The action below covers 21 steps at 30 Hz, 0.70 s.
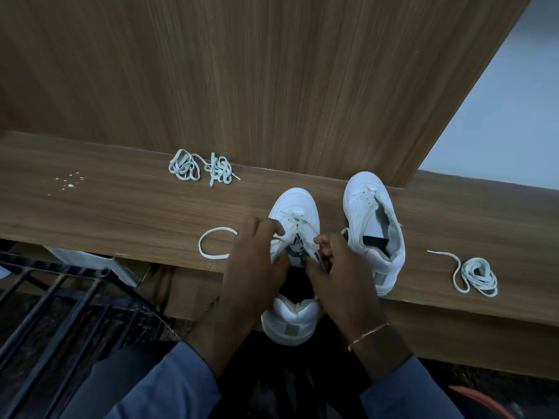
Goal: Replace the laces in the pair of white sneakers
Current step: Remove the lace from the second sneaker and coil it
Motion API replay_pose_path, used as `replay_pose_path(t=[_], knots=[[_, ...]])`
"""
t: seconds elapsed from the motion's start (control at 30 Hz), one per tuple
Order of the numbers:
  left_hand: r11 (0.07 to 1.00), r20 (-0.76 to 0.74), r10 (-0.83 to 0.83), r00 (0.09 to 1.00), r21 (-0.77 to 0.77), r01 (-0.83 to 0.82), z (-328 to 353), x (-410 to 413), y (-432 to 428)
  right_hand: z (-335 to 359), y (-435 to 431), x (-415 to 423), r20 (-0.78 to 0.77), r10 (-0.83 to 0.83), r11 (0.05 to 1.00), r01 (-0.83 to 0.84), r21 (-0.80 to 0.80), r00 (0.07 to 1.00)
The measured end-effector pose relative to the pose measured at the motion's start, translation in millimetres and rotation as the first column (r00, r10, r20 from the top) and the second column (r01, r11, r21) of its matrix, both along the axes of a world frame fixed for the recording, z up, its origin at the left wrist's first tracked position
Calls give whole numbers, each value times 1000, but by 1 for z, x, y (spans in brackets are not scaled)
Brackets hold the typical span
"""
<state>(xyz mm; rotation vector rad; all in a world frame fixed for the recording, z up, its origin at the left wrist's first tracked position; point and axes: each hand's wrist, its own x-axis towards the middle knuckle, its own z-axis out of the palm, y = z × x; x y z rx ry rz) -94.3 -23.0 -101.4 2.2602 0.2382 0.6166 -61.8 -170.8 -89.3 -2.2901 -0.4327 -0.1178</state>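
Left sleeve (169, 385): the person is wearing a long blue-grey sleeve, the cloth lying in soft folds, its cuff ending partway along the forearm.
Right sleeve (405, 391): the same blue-grey cloth is covering this arm, its cuff also stopping on the forearm.
Thread band (367, 335): a thin reddish-orange thread with paler strands is circling the wrist, just near of the right hand (341, 276).

A black rack (60, 300) stood low to the left of the left hand (257, 261). White specks (68, 181) dotted the ledge (121, 213) far left of it. A wood panel (242, 71) rose beyond. A red rim (481, 397) curved below the right hand (341, 276).
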Motion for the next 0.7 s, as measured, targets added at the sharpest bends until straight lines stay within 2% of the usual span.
replay_pose_path(t=[0.1, 0.17, 0.27, 0.33, 0.4, 0.43, 0.5, 0.53, 0.57, 0.6, 0.63, 0.67, 0.7], knots=[[979, -15, -123, 992, 161, 124, 1, 9, -4, -1, 2, 2, 27, -37, 999, 37, 3, 999], [964, -47, -125, 991, 229, 132, 0, 12, -7, -2, 2, 4, 8, -39, 999, 39, 15, 999], [957, -24, -94, 995, 274, 97, -1, 15, -9, -2, 1, 5, 47, -27, 1000, 28, -2, 998], [965, -1, -101, 995, 242, 98, -3, 16, -8, -2, 2, 4, 89, -23, 1000, 24, -18, 996], [997, 48, -51, 998, 63, 48, -3, 16, -10, -2, 2, 3, 116, -32, 999, 36, -37, 993], [994, 57, 32, 998, -109, -25, -2, 16, -11, -2, 3, 3, 118, -40, 998, 44, -38, 992], [871, -22, 182, 983, -461, -172, 5, 17, -13, -2, 5, 1, 113, -57, 998, 60, -28, 992], [810, -69, 194, 979, -552, -199, 7, 18, -13, -2, 6, 1, 115, -62, 998, 65, -26, 991], [802, -80, 172, 982, -568, -187, 8, 18, -12, -3, 7, 1, 118, -65, 997, 68, -25, 991], [849, -57, 129, 990, -509, -140, 9, 16, -10, -4, 8, 1, 114, -67, 997, 70, -21, 991], [921, -8, 68, 998, -385, -65, 7, 14, -7, -4, 8, 1, 103, -67, 998, 69, -15, 992], [977, 38, -6, 999, -211, 14, 4, 14, -5, -5, 8, 2, 90, -66, 998, 67, -8, 994], [996, 67, -72, 995, -47, 75, 1, 14, -2, -5, 8, 2, 85, -62, 998, 62, -3, 995]])
